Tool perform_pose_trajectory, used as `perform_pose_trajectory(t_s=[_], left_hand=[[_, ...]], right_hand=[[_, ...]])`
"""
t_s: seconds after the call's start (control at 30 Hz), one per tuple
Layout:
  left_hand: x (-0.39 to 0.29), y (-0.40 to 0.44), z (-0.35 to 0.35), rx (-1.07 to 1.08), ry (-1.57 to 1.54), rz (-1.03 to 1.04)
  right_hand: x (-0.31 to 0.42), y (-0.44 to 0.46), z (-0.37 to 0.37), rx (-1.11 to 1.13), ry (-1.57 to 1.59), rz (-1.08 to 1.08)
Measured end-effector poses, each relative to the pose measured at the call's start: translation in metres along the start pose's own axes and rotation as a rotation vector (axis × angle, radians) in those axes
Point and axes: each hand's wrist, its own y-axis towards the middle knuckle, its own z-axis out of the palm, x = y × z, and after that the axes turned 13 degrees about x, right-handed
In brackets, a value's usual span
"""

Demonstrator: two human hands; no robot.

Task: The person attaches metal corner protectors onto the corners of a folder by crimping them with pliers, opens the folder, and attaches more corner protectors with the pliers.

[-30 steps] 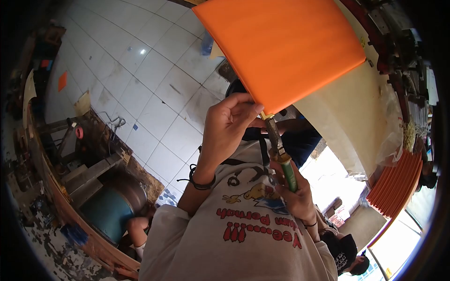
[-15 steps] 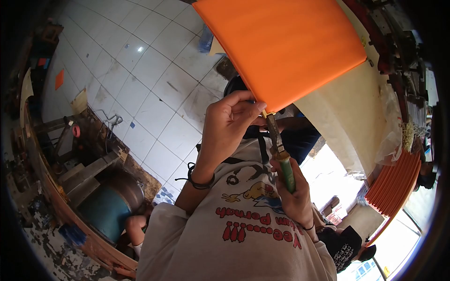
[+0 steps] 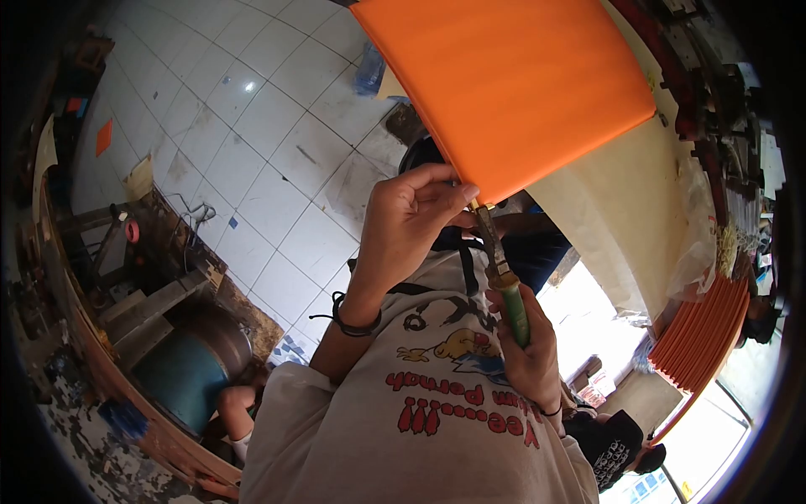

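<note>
A bright orange padded cover (image 3: 512,92), like a folder, lies at the top with one corner pointing towards me. My left hand (image 3: 413,210) is closed, thumb and fingers pinching the edge beside that corner. Wrapped around the green handle of a pair of pliers (image 3: 514,315) is my right hand (image 3: 531,349). The worn metal jaws reach up to the corner, where a small gold-coloured piece (image 3: 480,204) shows. Whether the jaws are squeezed on that piece I cannot tell.
Under the cover is a pale tan table surface (image 3: 621,202). A stack of orange covers (image 3: 701,336) stands at the right, near clear plastic. Other people are close by: a dark shirt (image 3: 613,445) at lower right, an arm (image 3: 238,407) at lower left. White floor tiles (image 3: 285,160) stretch left.
The view has shifted very slightly. Both hands, the pliers and the orange cover keep nearly the same positions.
</note>
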Motion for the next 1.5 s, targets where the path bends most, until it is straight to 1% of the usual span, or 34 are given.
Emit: perform_pose_trajectory(t_s=[0.17,0.27,0.37,0.57,0.67,0.77,0.9,0.97,1.07,1.17,1.2,1.3,1.33,1.37,1.4,1.5], left_hand=[[0.000,0.000,-0.001,0.018,-0.008,0.005],[-0.002,0.000,-0.001,0.018,-0.003,-0.005],[-0.003,0.000,-0.001,0.019,0.001,-0.020],[-0.004,0.001,-0.002,0.038,-0.018,-0.023],[-0.005,0.001,-0.001,0.038,-0.018,-0.031],[-0.005,0.000,-0.001,0.036,-0.014,-0.047],[-0.004,0.000,-0.003,0.041,-0.006,-0.042],[-0.004,0.001,-0.002,0.024,-0.020,-0.047],[-0.004,0.000,0.002,-0.012,0.003,-0.060],[-0.002,-0.002,0.012,-0.101,0.010,-0.024],[-0.002,-0.005,0.016,-0.137,0.007,-0.005],[-0.004,-0.022,0.023,-0.205,0.199,-0.089],[-0.001,-0.030,0.025,-0.196,0.159,-0.065],[0.002,-0.037,0.024,-0.050,0.244,-0.155],[0.006,-0.042,0.023,0.099,0.328,-0.240],[0.048,-0.046,0.035,0.528,-0.024,-0.233]], right_hand=[[-0.004,-0.001,-0.001,-0.002,0.044,0.030],[-0.007,-0.001,0.001,-0.044,0.027,0.007],[-0.003,-0.001,-0.002,-0.026,0.025,0.042],[0.001,0.000,-0.007,0.014,-0.047,0.008],[-0.004,0.000,-0.009,0.017,0.007,0.026],[-0.006,-0.001,-0.003,-0.067,0.097,0.061],[0.009,0.011,-0.022,0.149,0.019,0.218],[0.010,0.017,-0.031,0.240,-0.062,0.325],[-0.004,0.015,-0.029,0.159,-0.112,0.161],[-0.006,0.013,-0.023,0.124,-0.110,0.134],[-0.004,0.013,-0.021,0.128,-0.084,0.163],[0.007,0.013,-0.019,0.150,-0.001,0.262],[0.009,0.013,-0.020,0.167,0.028,0.303],[0.010,0.013,-0.020,0.181,0.060,0.346],[0.009,0.014,-0.021,0.175,0.036,0.310],[0.001,0.013,-0.022,0.164,-0.024,0.195]])
